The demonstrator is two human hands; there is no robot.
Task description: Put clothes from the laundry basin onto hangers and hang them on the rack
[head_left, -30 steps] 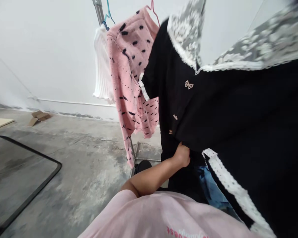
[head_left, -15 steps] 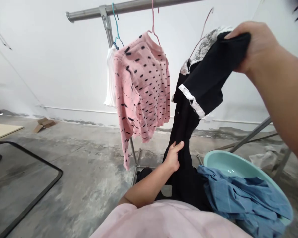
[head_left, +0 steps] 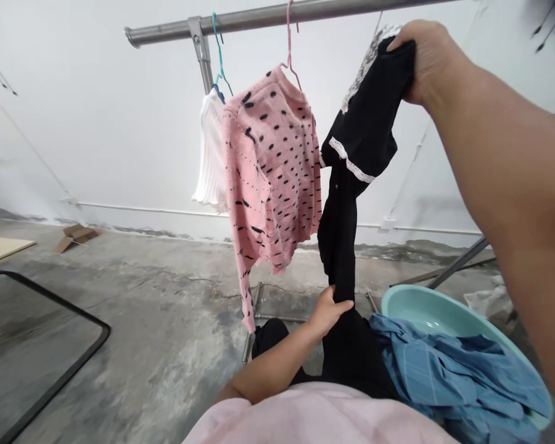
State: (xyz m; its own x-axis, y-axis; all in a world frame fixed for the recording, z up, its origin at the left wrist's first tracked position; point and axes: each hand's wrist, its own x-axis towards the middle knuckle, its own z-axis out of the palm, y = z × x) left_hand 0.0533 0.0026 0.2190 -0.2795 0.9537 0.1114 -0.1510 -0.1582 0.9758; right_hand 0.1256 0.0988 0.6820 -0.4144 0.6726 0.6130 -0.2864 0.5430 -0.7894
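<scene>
A person holds a black garment (head_left: 351, 203) stretched between both hands in the centre of the head-camera frame. The right hand (head_left: 423, 58), raised at the upper right just below the metal rail (head_left: 259, 17), has its fingers (head_left: 407, 38) clamped on the garment's top end, where grey-white lace (head_left: 367, 61) shows beside the grip. From there the cloth falls past a band of white trim (head_left: 351, 161) to the left hand (head_left: 329, 309), low in the centre, whose fingers (head_left: 341, 303) are closed around the narrow hanging part. Below that hand the black cloth bunches against the person's pink shirt (head_left: 314, 416) at the bottom edge. To the left of the garment, a pink sweater with black flecks (head_left: 272, 166) hangs from a pink hanger (head_left: 290, 43) on the rail, and beside it, further left, a white pleated piece (head_left: 210, 154) hangs on a teal hanger (head_left: 219, 52). At the lower right, a teal basin (head_left: 420, 308) holds crumpled blue clothing (head_left: 462, 376) that lies just beside the black cloth. The concrete floor (head_left: 166, 296) fills the lower left, with a black frame (head_left: 65, 364) on it and a piece of cardboard (head_left: 76, 235) near the white wall (head_left: 97, 123) at the far left.
</scene>
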